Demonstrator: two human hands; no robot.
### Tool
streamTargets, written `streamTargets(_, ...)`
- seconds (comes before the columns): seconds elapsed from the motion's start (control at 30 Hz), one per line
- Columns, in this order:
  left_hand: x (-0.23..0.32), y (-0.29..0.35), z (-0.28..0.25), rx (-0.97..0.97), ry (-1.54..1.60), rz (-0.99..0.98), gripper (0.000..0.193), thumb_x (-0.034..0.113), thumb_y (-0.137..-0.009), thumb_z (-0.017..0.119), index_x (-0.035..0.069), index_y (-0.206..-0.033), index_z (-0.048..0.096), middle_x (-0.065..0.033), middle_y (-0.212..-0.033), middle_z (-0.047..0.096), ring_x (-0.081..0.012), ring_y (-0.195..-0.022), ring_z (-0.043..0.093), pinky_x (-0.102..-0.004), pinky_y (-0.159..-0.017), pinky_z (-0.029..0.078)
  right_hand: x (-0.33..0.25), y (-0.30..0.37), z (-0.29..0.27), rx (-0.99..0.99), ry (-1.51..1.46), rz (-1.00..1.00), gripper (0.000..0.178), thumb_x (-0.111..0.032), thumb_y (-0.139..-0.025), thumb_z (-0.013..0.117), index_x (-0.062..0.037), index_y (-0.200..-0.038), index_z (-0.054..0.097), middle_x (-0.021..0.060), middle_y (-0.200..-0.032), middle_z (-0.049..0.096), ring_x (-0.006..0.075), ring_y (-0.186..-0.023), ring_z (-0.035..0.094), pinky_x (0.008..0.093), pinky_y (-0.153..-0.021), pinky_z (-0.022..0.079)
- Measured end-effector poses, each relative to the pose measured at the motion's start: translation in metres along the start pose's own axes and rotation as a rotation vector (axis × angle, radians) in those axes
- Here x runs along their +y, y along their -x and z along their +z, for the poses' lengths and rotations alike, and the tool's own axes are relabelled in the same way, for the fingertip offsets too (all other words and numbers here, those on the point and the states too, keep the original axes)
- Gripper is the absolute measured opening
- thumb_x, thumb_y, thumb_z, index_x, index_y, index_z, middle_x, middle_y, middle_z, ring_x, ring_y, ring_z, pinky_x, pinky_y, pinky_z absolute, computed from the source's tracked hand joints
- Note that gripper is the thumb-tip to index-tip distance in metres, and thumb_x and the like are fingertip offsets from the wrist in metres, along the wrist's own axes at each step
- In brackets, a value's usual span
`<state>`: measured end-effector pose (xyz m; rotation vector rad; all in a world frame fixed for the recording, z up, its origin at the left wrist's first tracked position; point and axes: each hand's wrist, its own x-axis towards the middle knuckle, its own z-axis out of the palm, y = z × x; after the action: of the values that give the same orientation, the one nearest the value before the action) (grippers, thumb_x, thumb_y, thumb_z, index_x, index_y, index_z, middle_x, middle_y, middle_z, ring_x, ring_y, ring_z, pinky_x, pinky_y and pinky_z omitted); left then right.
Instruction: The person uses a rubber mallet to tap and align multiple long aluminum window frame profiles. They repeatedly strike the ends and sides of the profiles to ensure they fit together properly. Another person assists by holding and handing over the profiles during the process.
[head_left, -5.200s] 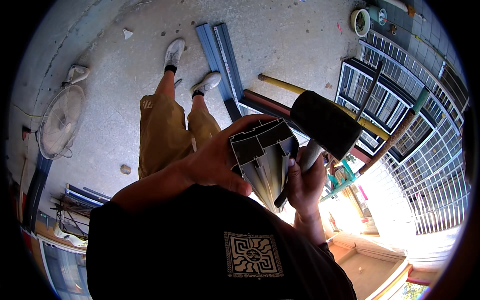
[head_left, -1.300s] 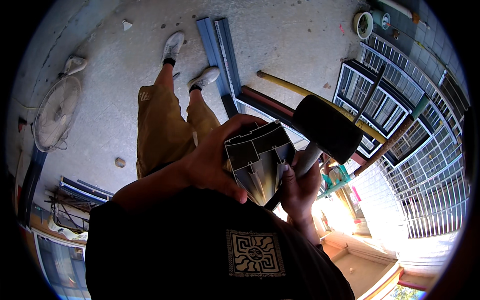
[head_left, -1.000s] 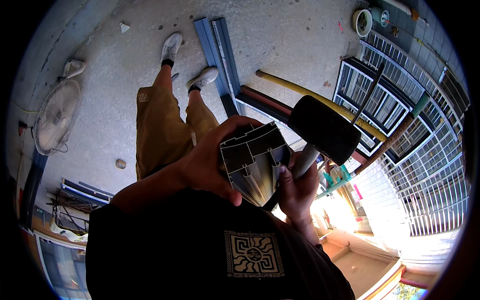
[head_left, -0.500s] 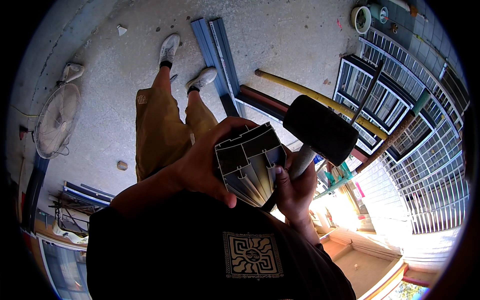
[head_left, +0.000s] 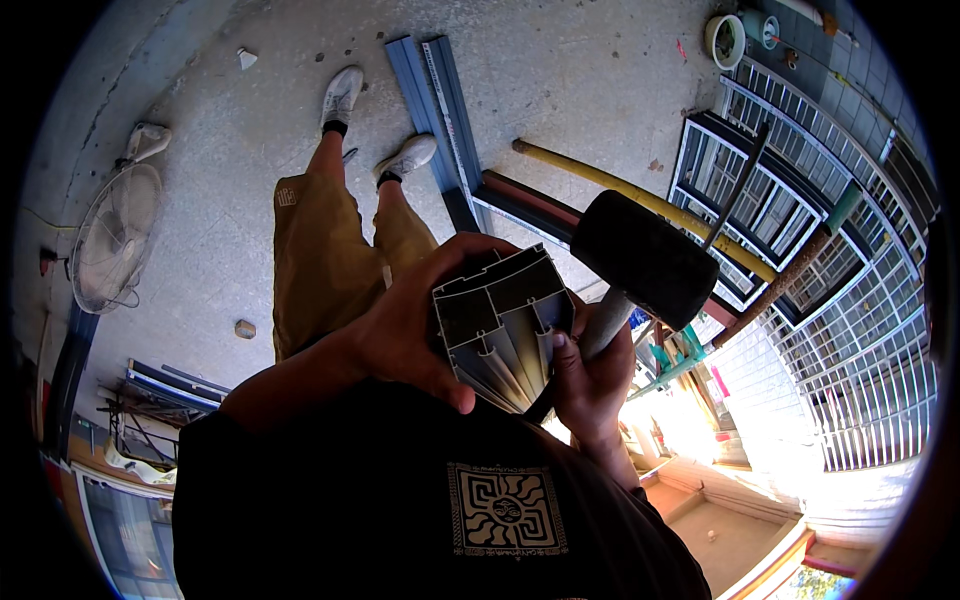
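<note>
My left hand is wrapped round the left side of a dark metal profile, its thumb low along the near side. The profile's hollow, chambered end faces up, with ribs running down inside; its far end is hidden. In my right hand is the handle of a rubber mallet, whose black, cylindrical head sits above and to the right of the profile's end. My right thumb rests against the profile's right side, while the fingers behind are partly hidden.
Long grey profiles lie on the concrete floor beyond my feet. A yellow pole slants behind the mallet, with framed metal grilles to the right. At the left stands a fan. Pots are at the upper right.
</note>
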<state>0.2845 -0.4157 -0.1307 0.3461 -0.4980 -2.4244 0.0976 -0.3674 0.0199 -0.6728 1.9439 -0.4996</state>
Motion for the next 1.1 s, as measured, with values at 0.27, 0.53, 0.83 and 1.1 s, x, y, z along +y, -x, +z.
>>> streamTargets(0.27,0.0034,-0.0010,0.0000,0.005,-0.043,0.002,0.138,0.058,-0.058,0.104,-0.006,-0.157,0.032,-0.0234,-0.154,0.052,-0.0321,-0.141,0.058,-0.0484,-0.117,0.049,0.0000,0.0010,0.0024,0.016,-0.065,0.018,0.031,-0.010,-0.103,0.074,0.0016,-0.105,0.046,0.0342,-0.134,0.069,0.0309,-0.124,0.070,0.0392,-0.103,0.057)
streamTargets(0.53,0.0043,0.0018,0.0030,0.036,-0.016,-0.036,0.138,0.058,-0.059,0.104,-0.006,-0.158,0.032,-0.0215,-0.154,0.052,-0.0317,-0.141,0.057,-0.0481,-0.118,0.049,-0.0026,-0.0001,0.0013,0.003,-0.037,0.044,0.031,-0.012,-0.103,0.075,0.0010,-0.104,0.046,0.0343,-0.135,0.069,0.0321,-0.125,0.070,0.0399,-0.103,0.056)
streamTargets(0.83,0.0005,0.0013,0.0017,0.029,0.020,0.007,0.134,0.046,-0.062,0.106,-0.002,-0.161,0.030,-0.0169,-0.151,0.052,-0.0285,-0.142,0.054,-0.0449,-0.118,0.047,0.0007,-0.0014,0.0027,0.025,-0.030,0.029,0.032,-0.012,-0.102,0.076,0.0006,-0.105,0.046,0.0326,-0.134,0.070,0.0311,-0.124,0.070,0.0397,-0.103,0.056)
streamTargets(1.1,0.0075,0.0040,0.0030,0.032,-0.013,-0.064,0.142,0.062,-0.062,0.099,-0.003,-0.164,0.024,-0.0205,-0.164,0.045,-0.0313,-0.150,0.049,-0.0477,-0.123,0.044,-0.0005,-0.0026,0.0028,0.021,-0.016,0.047,0.028,-0.005,-0.101,0.074,-0.0001,-0.107,0.047,0.0298,-0.134,0.072,0.0292,-0.124,0.070,0.0388,-0.104,0.055)
